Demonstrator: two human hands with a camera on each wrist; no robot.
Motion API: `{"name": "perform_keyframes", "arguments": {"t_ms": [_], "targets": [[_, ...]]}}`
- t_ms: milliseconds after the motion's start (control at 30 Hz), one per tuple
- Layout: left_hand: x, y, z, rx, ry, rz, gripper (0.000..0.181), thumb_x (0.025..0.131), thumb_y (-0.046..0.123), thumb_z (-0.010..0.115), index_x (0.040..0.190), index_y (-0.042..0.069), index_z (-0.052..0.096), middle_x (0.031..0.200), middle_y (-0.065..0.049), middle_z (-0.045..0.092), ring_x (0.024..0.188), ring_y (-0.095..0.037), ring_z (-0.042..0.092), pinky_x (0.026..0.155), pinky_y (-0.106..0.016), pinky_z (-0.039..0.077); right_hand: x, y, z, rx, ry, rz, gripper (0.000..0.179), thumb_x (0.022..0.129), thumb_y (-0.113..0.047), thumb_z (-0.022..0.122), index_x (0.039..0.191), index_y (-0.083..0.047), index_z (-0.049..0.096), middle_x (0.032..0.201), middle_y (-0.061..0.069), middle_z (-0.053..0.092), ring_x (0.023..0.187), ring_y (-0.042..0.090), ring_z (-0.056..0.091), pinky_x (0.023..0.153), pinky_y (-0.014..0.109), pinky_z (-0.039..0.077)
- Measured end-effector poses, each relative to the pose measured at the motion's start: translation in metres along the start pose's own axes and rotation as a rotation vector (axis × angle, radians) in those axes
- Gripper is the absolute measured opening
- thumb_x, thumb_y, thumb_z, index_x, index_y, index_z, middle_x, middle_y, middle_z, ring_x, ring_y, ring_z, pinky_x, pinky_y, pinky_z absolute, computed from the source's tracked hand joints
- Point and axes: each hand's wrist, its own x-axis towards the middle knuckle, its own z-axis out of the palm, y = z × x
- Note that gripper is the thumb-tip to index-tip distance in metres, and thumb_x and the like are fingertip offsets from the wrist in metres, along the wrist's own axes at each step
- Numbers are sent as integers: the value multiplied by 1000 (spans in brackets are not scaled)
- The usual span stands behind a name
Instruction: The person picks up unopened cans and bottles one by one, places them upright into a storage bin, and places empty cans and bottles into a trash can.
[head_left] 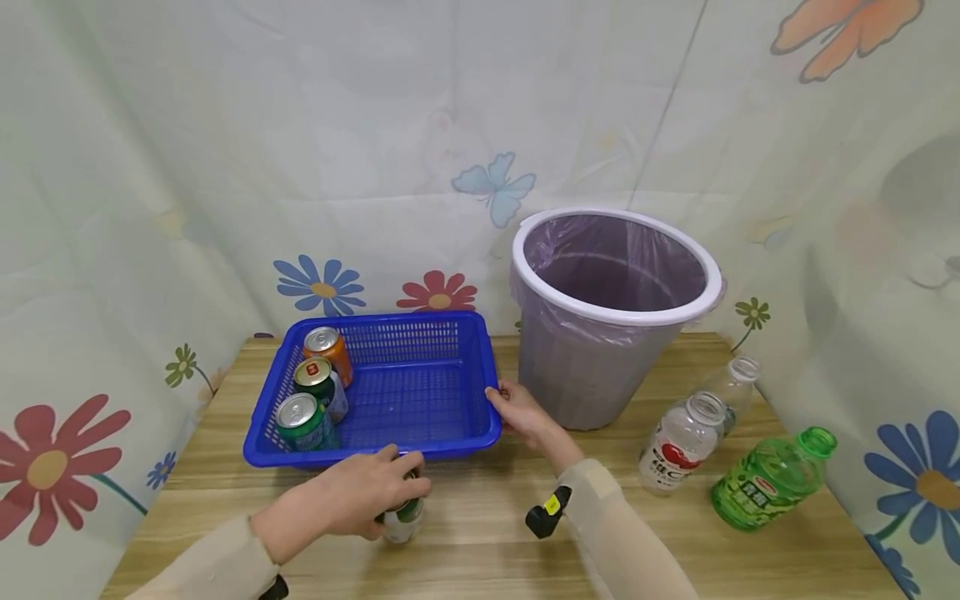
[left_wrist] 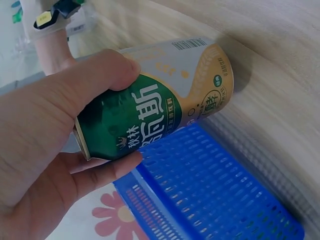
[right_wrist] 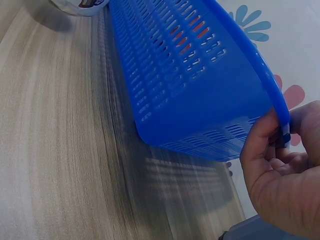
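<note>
The left hand [head_left: 367,492] is gripping a green, white and gold metal drink can [left_wrist: 167,95], thumb on one side and fingers on the other, apparently because a grasp near the top leaves the base free. That can is sitting outside the basket, just beyond its near side; whether its base is touching the pale wood-grain tabletop [head_left: 465,542] is hard to tell.

The right hand [head_left: 525,414] is pinching the rim of the rectangular blue plastic basket [head_left: 408,404] at its right side, fingers curling round the edge, probably to steady it (a light, perforated basket would slide easily). Inside, an orange can [head_left: 337,360], a dark green can with a gold lid [head_left: 321,390] and a green can with a silver lid [head_left: 306,425] are standing in a row along the left wall, which is leaving the floor beside them bare.

A grey round bin with a white rim [head_left: 570,367] is standing right of the basket, its thin liner folding over the edge, presumably so the rim can hold it.
</note>
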Motion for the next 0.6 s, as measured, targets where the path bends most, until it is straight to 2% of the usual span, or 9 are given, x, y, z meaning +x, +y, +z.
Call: {"name": "perform_keyframes", "arguments": {"t_ms": [167, 333, 600], "targets": [[1, 1, -5, 37, 32, 30, 60, 61, 31, 84, 110, 26, 50, 108, 2, 46, 78, -13, 46, 56, -21, 44, -10, -12, 2, -10, -13, -3, 36, 99, -15, 38, 123, 11, 41, 117, 31, 53, 94, 31, 62, 73, 34, 55], [-1, 3, -10, 50, 69, 49, 60, 61, 32, 84, 110, 25, 51, 109, 2, 47, 80, -14, 47, 58, -21, 46, 1, -1, -2, -9, -16, 1, 36, 99, -16, 38, 123, 10, 42, 117, 31, 53, 92, 30, 63, 72, 36, 56], [-4, 6, -23, 90, 77, 59, 58, 62, 33, 83, 110, 25, 51, 111, 2, 48, 82, -15, 50, 60, -22, 48, 13, 14, -3, 11, 13, 1, 35, 98, -20, 42, 123, 5, 44, 114, 27, 56, 92, 31, 63, 68, 33, 56]]}}
